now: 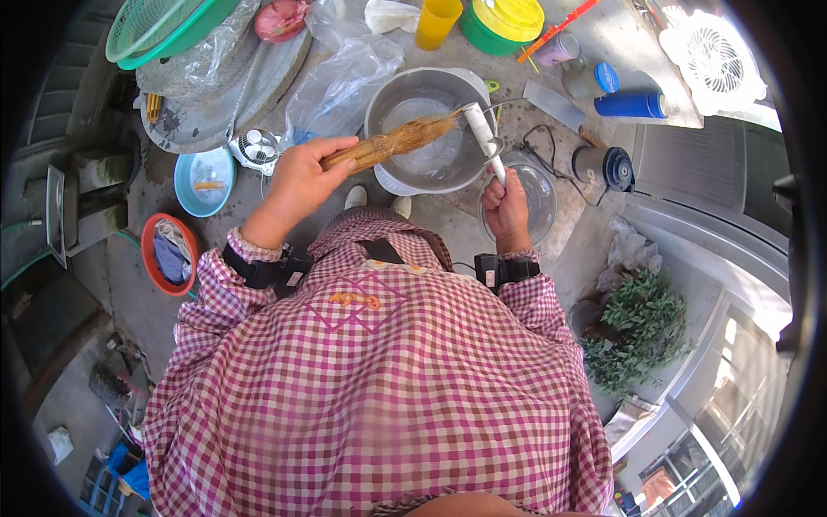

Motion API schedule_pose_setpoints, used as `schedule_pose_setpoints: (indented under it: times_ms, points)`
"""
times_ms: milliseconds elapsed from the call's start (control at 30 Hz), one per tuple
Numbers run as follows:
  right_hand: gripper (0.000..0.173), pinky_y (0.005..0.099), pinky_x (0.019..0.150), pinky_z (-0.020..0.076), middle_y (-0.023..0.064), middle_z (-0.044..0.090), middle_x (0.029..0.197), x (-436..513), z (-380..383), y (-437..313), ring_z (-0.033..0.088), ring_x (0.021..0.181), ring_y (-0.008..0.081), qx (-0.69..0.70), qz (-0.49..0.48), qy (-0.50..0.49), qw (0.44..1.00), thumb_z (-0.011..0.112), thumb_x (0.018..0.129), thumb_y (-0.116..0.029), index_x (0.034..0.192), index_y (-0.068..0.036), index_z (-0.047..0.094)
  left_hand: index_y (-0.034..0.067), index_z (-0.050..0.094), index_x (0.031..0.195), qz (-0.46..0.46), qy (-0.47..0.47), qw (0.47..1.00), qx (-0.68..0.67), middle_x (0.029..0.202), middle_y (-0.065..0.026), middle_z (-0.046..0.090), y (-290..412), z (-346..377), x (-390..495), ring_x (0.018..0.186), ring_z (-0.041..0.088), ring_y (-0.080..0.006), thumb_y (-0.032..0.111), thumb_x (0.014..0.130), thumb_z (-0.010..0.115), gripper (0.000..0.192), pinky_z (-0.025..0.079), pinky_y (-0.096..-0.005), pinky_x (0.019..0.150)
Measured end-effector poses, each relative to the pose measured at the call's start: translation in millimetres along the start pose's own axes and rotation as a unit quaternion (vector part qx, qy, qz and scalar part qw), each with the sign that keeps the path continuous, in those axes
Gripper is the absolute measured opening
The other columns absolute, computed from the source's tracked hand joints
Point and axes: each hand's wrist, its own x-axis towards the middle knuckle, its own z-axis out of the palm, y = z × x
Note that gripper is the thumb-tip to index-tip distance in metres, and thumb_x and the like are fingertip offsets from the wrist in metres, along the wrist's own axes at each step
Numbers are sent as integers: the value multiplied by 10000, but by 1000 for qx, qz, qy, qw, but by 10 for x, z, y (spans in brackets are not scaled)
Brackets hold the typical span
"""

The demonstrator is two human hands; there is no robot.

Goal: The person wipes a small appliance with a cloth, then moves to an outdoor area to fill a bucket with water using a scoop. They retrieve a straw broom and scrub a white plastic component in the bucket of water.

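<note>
My left hand [300, 184] grips the bundled handle end of a straw pot brush [413, 139], its bristles pointing right over a grey metal pot [392, 100]. The pot stands below, with a wet-looking inside. In my right hand [507, 210] is the thin end of a white rod-like tool [479, 128] with a metal ring around it; its exact kind is unclear. The tool's thick upper end is beside the brush tip, and I cannot tell whether they touch. Under my right hand lies a clear round lid or bowl [546, 205], partly hidden.
A cleaver [554, 105], a blue bottle [630, 105], a black-topped container [591, 167] and a dark cord [562, 171] lie right of the pot. Left are a plastic bag [345, 81], a small fan [255, 147], a blue basin [184, 187] and a red basin [150, 258] with cloths.
</note>
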Motion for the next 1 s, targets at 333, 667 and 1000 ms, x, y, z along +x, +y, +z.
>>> schedule_pose_setpoints:
  times_ms: [333, 667, 1000]
  points:
    - [372, 223, 488, 276, -55, 351, 632, -143, 153, -163, 299, 524, 68, 85, -42, -69, 993, 363, 1037, -350, 1083, -19, 526, 37, 682, 1044, 101, 41, 961, 253, 939, -113, 675, 197, 25, 57, 870, 666, -265, 160, 841, 647, 240, 522, -340, 756]
    - [378, 223, 493, 292, -51, 372, 641, -113, 148, -116, 322, 530, 73, 153, -5, -115, 981, 395, 1028, -375, 1101, -31, 534, 73, 689, 983, 84, -72, 923, 368, 921, -137, 673, -62, 605, 764, 849, 649, -353, 230, 845, 595, 229, 519, -414, 729]
    - [316, 228, 494, 300, -36, 386, 653, -70, 353, 9, 331, 538, 77, 74, -1, -77, 994, 397, 1033, -316, 1081, -34, 530, 86, 671, 1146, 137, 7, 991, -11, 1006, -96, 677, 394, -17, -330, 853, 661, -185, 124, 824, 690, 325, 505, -284, 743]
